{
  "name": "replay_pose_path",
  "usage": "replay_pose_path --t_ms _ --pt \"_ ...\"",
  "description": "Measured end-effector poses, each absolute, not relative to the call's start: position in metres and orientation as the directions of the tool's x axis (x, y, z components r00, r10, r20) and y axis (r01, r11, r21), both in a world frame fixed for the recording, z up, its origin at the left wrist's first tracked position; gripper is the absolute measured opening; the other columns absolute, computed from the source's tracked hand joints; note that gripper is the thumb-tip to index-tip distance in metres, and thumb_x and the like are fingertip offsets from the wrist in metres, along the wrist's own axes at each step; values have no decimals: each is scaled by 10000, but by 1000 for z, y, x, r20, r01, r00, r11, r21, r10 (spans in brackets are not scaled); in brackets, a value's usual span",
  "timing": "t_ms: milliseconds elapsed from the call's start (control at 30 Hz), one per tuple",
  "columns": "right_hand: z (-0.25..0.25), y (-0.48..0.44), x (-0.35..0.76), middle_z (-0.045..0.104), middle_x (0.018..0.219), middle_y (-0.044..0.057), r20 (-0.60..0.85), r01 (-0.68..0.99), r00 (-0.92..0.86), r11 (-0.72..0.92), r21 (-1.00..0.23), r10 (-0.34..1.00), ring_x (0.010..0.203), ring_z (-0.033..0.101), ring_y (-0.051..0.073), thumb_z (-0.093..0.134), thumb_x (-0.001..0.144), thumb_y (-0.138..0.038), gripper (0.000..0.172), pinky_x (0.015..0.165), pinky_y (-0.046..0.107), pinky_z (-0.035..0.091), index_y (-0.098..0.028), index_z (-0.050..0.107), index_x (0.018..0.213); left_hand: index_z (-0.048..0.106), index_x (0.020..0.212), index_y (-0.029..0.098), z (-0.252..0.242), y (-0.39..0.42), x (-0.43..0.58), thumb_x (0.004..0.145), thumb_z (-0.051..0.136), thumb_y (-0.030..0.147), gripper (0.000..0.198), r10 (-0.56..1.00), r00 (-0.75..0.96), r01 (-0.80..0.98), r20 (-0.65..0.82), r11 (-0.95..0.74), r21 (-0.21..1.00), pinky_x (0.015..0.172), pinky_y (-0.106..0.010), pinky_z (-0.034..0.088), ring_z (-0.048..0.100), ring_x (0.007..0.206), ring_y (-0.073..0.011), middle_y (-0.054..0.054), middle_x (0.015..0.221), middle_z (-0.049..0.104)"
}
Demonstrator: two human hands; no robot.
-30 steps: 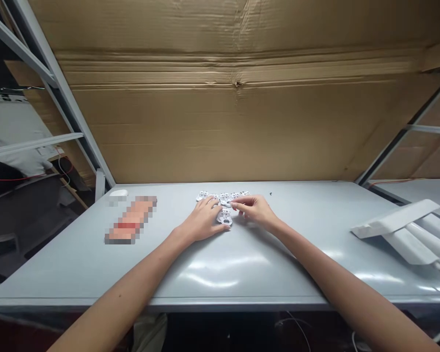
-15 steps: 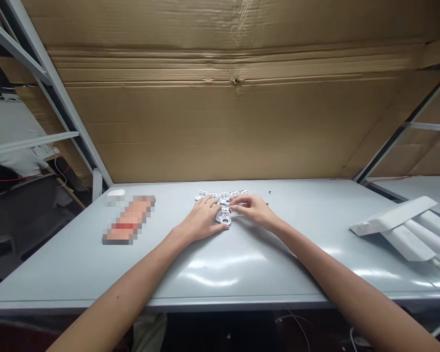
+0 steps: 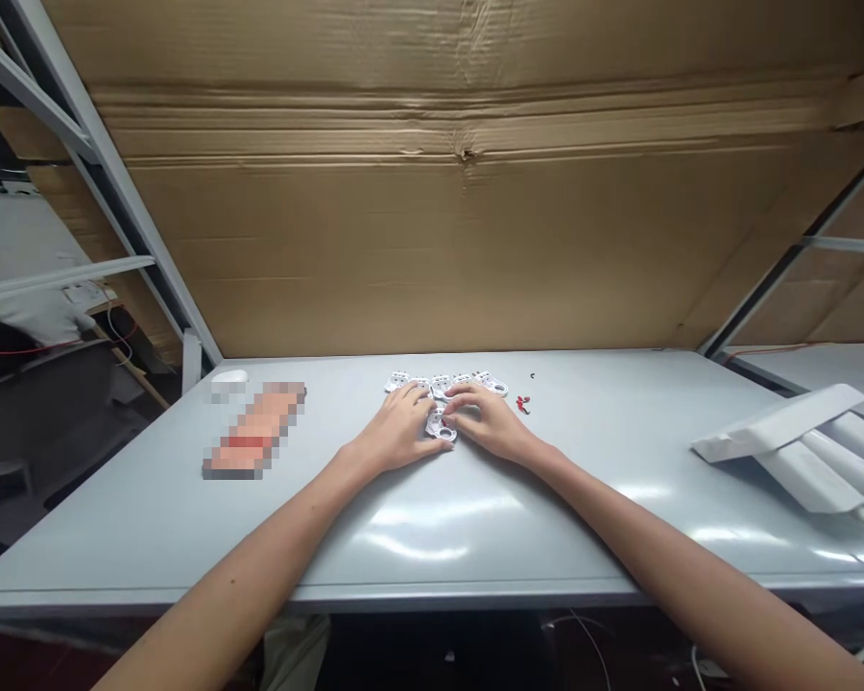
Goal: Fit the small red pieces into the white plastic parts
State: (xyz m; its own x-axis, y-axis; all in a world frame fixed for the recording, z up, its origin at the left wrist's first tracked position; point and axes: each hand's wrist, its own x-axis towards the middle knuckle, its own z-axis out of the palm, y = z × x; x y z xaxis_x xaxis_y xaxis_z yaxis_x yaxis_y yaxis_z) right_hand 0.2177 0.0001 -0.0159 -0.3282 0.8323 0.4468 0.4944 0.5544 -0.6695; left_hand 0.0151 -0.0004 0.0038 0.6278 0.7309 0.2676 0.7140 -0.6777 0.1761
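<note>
A small white plastic part with a round ring [image 3: 444,434] lies on the table between my hands. My left hand [image 3: 401,429] is closed on its left side, thumb at the ring's lower edge. The fingers of my right hand [image 3: 484,417] are pinched at the part's upper right; whatever they hold is mostly hidden, with a speck of red near the fingertips. Behind my hands is a row of several similar white parts [image 3: 491,383], some partly covered by my fingers. Small red pieces [image 3: 522,404] lie to the right of my right hand.
A blurred-out orange item [image 3: 259,427] and a white rounded object [image 3: 228,377] lie on the left of the table [image 3: 432,518]. A white multi-armed device with a cable [image 3: 778,432] rests at the right. Cardboard [image 3: 432,259] walls the back.
My right hand has moved slightly down and left, onto the white part. The red pieces and the rightmost white ring behind it now show more.
</note>
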Motion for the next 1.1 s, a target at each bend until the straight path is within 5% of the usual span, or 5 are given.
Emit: replay_pose_path --t_ms 433,667,900,1100 --pt "-11 -1 226 664 1190 67 457 535 -519 691 -485 723 1164 569 283 610 838 -157 213 1018 479 421 -288 773 877 621 1151 191 2 -2 14 841 684 492 437 708 642 695 292 -699 167 1104 -496 371 405 1353 -343 -141 1357 540" --pt "-6 -3 228 670 1203 98 395 582 -601 720 -379 694 1123 596 277 547 926 -265 229 968 475 465 -251 763 1000 618 1152 170 -3 -2 18 849 645 520 464 700 629 706 337 -696 128 1095 -504 375 450 1313 -346 -156 1327 564" --pt "3 -5 231 708 1135 81 404 581 -586 712 -395 702 1059 634 251 502 966 -299 257 925 426 495 -247 753 984 618 930 172 5 3 14 748 701 473 362 674 583 733 454 -677 64 985 -424 464 558 1120 -310 -147 1170 582" --pt "7 -7 231 718 1108 99 335 611 -606 692 -385 722 1043 634 260 478 975 -320 273 916 431 487 -210 721 1037 580 942 168 25 21 -15 788 631 520 387 736 462 827 495 -559 59 958 -421 454 551 1092 -306 -142 1138 576"
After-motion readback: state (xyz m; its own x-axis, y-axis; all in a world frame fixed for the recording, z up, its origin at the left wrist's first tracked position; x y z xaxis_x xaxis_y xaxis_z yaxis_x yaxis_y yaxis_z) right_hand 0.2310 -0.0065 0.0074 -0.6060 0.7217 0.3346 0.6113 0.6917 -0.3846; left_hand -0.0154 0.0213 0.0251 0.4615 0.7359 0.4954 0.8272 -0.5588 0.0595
